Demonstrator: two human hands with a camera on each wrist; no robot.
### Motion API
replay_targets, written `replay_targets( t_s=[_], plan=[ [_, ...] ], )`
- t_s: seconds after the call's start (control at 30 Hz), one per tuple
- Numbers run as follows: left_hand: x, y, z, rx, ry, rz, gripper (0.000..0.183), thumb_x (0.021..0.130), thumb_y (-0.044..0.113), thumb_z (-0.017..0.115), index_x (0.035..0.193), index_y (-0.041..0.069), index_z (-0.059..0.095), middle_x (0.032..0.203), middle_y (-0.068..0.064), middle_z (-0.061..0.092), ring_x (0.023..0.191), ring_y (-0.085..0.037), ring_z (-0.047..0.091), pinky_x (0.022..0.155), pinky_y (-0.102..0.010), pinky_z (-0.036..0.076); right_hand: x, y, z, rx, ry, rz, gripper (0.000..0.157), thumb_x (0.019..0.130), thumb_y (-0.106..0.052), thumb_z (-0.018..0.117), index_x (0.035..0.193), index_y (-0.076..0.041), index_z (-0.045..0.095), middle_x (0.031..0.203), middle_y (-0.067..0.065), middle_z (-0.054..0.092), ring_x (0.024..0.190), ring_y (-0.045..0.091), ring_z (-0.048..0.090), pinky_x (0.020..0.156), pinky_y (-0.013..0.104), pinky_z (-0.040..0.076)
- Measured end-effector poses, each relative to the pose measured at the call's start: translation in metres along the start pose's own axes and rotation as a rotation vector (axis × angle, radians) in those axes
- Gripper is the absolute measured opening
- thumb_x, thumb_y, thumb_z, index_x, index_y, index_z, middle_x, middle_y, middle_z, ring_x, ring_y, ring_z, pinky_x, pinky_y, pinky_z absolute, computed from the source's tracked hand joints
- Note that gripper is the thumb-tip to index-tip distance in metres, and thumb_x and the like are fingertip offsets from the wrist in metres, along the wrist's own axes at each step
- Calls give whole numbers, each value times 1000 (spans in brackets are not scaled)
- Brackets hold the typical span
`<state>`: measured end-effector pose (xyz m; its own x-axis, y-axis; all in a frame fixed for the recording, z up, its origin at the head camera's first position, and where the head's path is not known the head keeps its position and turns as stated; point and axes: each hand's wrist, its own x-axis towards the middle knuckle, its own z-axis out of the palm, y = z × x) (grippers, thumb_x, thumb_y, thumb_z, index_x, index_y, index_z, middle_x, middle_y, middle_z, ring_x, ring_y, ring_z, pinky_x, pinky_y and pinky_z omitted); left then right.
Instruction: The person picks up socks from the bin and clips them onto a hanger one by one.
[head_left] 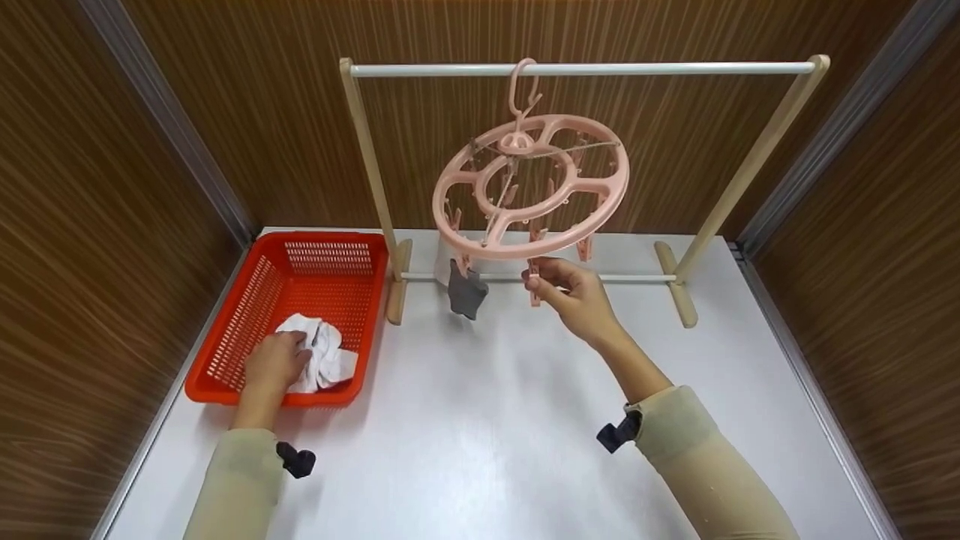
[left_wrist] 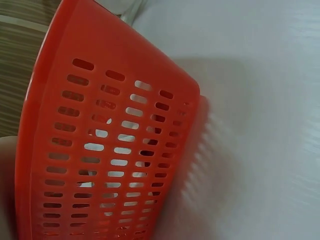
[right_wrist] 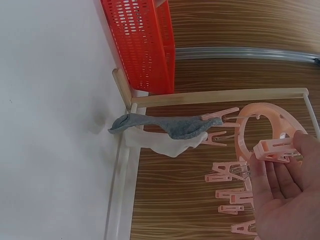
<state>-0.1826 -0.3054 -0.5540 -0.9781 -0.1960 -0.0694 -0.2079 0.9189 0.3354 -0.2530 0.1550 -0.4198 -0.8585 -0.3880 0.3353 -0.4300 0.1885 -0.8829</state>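
Observation:
My left hand [head_left: 276,361] is down in the red basket [head_left: 322,289], its fingertips at a crumpled white cloth [head_left: 322,352]; whether they grip it is hidden. In the left wrist view the basket wall [left_wrist: 115,120] covers most of the hand. My right hand [head_left: 574,296] pinches a pink clothespin [head_left: 535,285] between thumb and fingers, below the rim of a round pink clip hanger [head_left: 592,232]. From other clothespins of that hanger hang a small grey sock [head_left: 467,292] and, behind it, a white piece [right_wrist: 165,144] that looks like a sock.
The hanger hooks over the white bar [head_left: 675,68] of a rack with wooden legs [head_left: 750,169]. Several unused clothespins [right_wrist: 230,197] dangle from the ring. The white tabletop [head_left: 480,450] spreads in front, with wood-patterned walls [head_left: 262,112] behind and at both sides.

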Motion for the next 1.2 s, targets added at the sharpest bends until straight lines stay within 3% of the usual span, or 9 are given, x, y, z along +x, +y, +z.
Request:
replay_targets(
  t_s=[0.27, 0.43, 0.6, 0.77, 0.93, 1.07, 1.2],
  plan=[
    [-2, 1, -1, -59, -158, -33, 66, 93, 33, 69, 145, 0, 47, 141, -33, 48, 128, -51, 45, 110, -67, 32, 0, -1, 0, 8, 0, -14, 26, 97, -4, 62, 119, 8, 66, 107, 25, 71, 97, 22, 68, 80, 21, 55],
    [1, 1, -3, -96, -224, -31, 68, 93, 28, 68, 149, -1, 40, 147, -33, 41, 135, -52, 37, 113, -66, 27, 0, -1, 0, 23, 4, 2, 26, 97, -4, 62, 120, 8, 65, 108, 26, 70, 99, 28, 68, 82, 20, 54],
    [3, 1, -4, -100, -123, -18, 56, 96, 16, 57, 146, -3, 43, 139, -34, 50, 124, -53, 49, 105, -67, 37, 1, 3, 0, 25, 3, 14, 26, 98, -4, 61, 121, 7, 65, 109, 25, 70, 99, 28, 67, 81, 21, 55],
    [3, 1, -4, -95, -2, -37, 55, 92, 11, 56, 144, -4, 45, 132, -36, 55, 114, -57, 54, 95, -68, 43, 1, 3, 0, 26, 9, 16, 26, 98, -4, 61, 120, 7, 66, 108, 26, 70, 96, 24, 67, 79, 20, 55],
    [5, 1, -3, -67, -39, -29, 56, 92, 11, 56, 145, -5, 43, 132, -38, 52, 118, -57, 51, 99, -69, 41, 2, -2, 1, 11, 6, 10, 25, 98, -5, 61, 119, 8, 66, 107, 28, 69, 94, 22, 66, 79, 19, 54],
    [5, 0, -1, -41, -73, -11, 47, 98, 17, 55, 141, -2, 51, 129, -35, 55, 115, -53, 54, 96, -68, 42, 2, -3, 1, 14, 6, 3, 25, 97, -5, 62, 119, 8, 66, 107, 28, 70, 94, 22, 66, 80, 20, 54],
    [3, -2, 0, -31, -6, -14, 37, 100, 15, 53, 133, 0, 59, 123, -33, 61, 107, -53, 59, 88, -67, 47, 1, -1, 1, 16, 11, -4, 26, 97, -4, 63, 119, 8, 66, 106, 27, 70, 93, 20, 67, 79, 20, 55]
  ],
)
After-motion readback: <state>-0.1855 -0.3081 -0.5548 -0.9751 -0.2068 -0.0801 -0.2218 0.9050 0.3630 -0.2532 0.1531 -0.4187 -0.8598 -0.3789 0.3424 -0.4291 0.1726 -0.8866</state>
